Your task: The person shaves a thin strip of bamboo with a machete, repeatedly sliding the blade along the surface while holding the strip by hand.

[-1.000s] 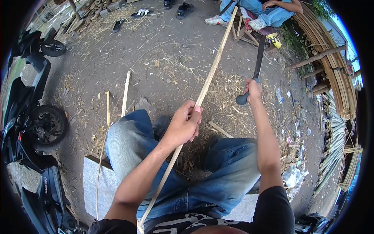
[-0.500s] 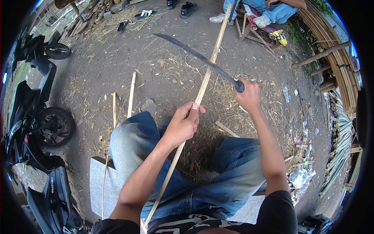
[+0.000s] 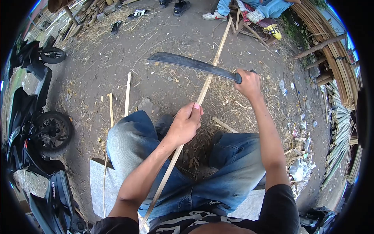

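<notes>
Bare dirt ground (image 3: 163, 35) lies in bright daylight, strewn with dry straw and offcuts. Left of it stand dark motorcycles (image 3: 35, 128); right of it, stacked bamboo poles (image 3: 339, 74); at its far edge, sandals (image 3: 138, 14)

Outdoor bamboo yard; stacked poles (image 3: 343, 70)
</notes>
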`<state>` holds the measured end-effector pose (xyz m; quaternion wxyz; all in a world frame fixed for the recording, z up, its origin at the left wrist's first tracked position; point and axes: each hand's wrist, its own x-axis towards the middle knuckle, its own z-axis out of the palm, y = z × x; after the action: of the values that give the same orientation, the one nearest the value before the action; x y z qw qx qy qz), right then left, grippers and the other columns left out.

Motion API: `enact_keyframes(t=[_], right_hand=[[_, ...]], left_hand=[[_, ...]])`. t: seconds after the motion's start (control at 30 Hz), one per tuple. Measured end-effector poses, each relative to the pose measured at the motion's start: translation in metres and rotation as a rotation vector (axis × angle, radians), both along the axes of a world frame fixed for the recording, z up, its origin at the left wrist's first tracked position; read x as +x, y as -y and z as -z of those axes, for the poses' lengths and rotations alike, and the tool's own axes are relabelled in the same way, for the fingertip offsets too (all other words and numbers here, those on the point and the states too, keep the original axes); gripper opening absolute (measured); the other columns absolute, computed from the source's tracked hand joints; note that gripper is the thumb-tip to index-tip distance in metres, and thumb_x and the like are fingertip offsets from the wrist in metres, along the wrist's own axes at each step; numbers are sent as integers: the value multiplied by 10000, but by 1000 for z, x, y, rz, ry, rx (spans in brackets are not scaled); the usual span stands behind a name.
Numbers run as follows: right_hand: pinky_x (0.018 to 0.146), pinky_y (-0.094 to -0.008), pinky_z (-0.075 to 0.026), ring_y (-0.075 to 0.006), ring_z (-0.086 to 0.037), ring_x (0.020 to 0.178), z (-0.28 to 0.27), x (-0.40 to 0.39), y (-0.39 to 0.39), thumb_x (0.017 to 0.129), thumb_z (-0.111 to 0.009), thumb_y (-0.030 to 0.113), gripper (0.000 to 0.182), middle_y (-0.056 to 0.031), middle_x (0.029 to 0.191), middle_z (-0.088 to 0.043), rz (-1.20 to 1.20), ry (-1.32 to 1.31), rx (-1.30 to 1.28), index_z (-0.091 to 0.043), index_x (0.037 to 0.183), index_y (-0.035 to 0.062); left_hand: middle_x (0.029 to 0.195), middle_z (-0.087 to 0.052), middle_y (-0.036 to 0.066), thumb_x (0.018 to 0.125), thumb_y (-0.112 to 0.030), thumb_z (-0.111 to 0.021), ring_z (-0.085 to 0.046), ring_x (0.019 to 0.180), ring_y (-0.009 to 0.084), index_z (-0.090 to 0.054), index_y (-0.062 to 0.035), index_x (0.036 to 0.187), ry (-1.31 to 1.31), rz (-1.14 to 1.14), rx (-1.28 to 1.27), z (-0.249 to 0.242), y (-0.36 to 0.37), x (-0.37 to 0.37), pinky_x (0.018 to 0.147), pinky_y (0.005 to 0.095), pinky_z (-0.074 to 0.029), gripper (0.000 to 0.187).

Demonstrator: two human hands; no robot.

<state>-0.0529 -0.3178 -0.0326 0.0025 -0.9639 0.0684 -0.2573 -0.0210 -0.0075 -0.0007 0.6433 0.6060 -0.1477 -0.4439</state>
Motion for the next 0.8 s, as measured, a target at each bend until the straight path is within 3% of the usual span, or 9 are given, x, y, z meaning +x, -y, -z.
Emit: enact_keyframes(t=[0.13, 0.27, 0.4, 0.67, 0.77, 0.8], right_hand=[[570, -435, -526, -313, -666, 591, -15, -1, -33, 702, -694, 109, 135, -103, 650, -647, 3, -71, -71, -591, 786, 81], [573, -432, -529, -312, -674, 612, -18, -2, -34, 716, -689, 122, 131, -102, 651, -639, -164, -51, -50, -591, 796, 88], [568, -455, -529, -335, -667, 583, -5, 0, 1, 730, -682, 134, 128, -131, 644, -651, 142, -91, 12, -619, 831, 85], [540, -429, -529, -309, -668, 572, -15, -3, -21, 739, -672, 137, 118, -123, 649, -658, -191, -38, -98, -621, 822, 70], [744, -508, -579, -420, -710, 796, -3, 2, 54, 815, -637, 194, 222, -212, 834, -722, 604, -234, 115, -688, 949, 25], [744, -508, -579, -420, -710, 796, -5, -5, 65, 815, -637, 194, 222, -212, 834, -722, 604, -212, 107, -688, 949, 25]], left_hand=[[633, -277, -84, 1107, -320, -355, -246, 498, 23, -481, -97, 958, -102, -29, 74, -12, -6, 3, 408, 222, -204, 297], [638, -277, -85, 1106, -323, -357, -248, 502, 23, -483, -102, 963, -107, 9, 44, -9, -7, -4, 412, 217, -202, 292], [637, -275, -85, 1107, -343, -351, -250, 505, 21, -487, -107, 964, -43, 76, 56, -10, -3, -7, 412, 218, -207, 307], [627, -274, -94, 1105, -360, -358, -242, 488, 16, -482, -115, 938, -90, 35, 63, -13, -4, -6, 397, 217, -201, 320], [614, -264, -88, 1103, -353, -372, -241, 475, 17, -481, -111, 938, -169, 88, 3, -15, -17, -10, 389, 214, -193, 312], [614, -264, -88, 1103, -353, -372, -241, 475, 17, -481, -111, 938, -151, 88, -10, -15, -15, -6, 389, 214, -193, 312]])
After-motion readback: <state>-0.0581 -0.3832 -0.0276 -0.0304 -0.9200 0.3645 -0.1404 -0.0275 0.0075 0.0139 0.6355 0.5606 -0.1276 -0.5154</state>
